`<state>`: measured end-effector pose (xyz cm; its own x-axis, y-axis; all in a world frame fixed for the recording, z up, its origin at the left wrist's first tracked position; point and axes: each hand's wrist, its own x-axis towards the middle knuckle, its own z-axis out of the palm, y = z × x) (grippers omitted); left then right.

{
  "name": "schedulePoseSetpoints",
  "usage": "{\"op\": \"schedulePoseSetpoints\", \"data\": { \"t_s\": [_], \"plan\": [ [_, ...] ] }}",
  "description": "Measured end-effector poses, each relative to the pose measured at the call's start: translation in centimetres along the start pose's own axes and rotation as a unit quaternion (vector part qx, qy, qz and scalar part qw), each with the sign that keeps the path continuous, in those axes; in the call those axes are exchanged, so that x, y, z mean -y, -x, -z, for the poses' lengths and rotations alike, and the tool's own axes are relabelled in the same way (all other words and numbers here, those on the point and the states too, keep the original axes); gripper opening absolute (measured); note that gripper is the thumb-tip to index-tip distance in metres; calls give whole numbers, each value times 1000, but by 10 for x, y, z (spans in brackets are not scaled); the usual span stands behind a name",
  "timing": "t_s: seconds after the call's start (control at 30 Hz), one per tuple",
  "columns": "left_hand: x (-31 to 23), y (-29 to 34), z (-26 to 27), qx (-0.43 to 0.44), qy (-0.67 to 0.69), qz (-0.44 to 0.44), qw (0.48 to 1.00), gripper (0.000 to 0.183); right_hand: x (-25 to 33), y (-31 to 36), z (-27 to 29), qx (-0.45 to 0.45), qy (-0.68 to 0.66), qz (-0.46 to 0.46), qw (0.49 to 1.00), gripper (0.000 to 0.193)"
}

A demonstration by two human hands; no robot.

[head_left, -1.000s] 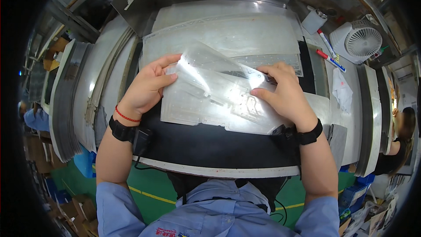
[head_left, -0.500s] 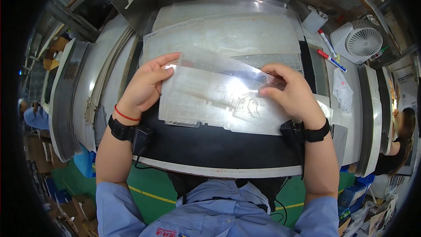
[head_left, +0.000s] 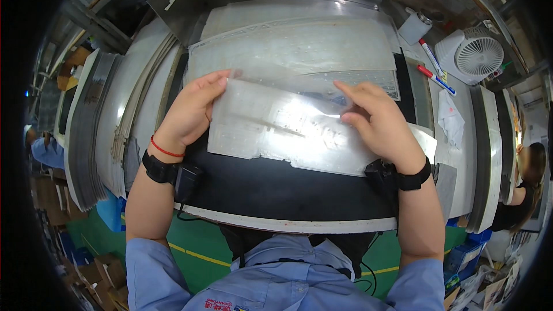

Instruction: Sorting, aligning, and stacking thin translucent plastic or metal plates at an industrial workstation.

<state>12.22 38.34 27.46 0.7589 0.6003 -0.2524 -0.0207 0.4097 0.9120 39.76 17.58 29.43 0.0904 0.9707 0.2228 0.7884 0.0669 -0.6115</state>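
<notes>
In front of me, a thin see-through sheet with small dots and a cut-out lower edge (head_left: 259, 129) hangs tilted above the black mat (head_left: 276, 193), with bright glare on its right half. My left hand (head_left: 199, 106) pinches its upper left corner between thumb and fingers. At the upper right edge, my right hand (head_left: 383, 121) has its thumb on the sheet and its index finger stretched out; other fingers are partly hidden behind it. A second clear layer seems to show along the top, but I cannot tell whether it is separate.
Large pale flat sheets (head_left: 288, 46) lie stacked behind. Upright stacks of panels stand left (head_left: 92, 132) and right (head_left: 489, 161). At the right are a white fan (head_left: 478, 55), markers (head_left: 435, 78), a bottle (head_left: 413, 27) and a white cloth (head_left: 449, 118). Another person (head_left: 521, 196) is far right.
My right index finger has straightened from a curl and lifted off the sheet. The sheet has shifted slightly and its lower edge has risen a little; my left hand stays at its corner.
</notes>
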Motion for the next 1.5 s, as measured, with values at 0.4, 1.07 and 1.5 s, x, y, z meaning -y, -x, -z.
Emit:
{"op": "schedulePoseSetpoints", "data": {
  "t_s": [0.4, 1.07, 1.5],
  "plan": [
    [2, -2, 4, -6, -79, 15, 997, 32, -2, 1, -4, 22, 4, 4, 1000, 46],
    [-1, 4, 4, 26, -30, -37, 999, 38, -8, -1, -18, -26, 14, -37, 999, 38],
    [-2, 3, 3, -2, -54, -34, 998, 39, -4, -2, -17, -73, -29, -81, 994, 32]
  ]
}}
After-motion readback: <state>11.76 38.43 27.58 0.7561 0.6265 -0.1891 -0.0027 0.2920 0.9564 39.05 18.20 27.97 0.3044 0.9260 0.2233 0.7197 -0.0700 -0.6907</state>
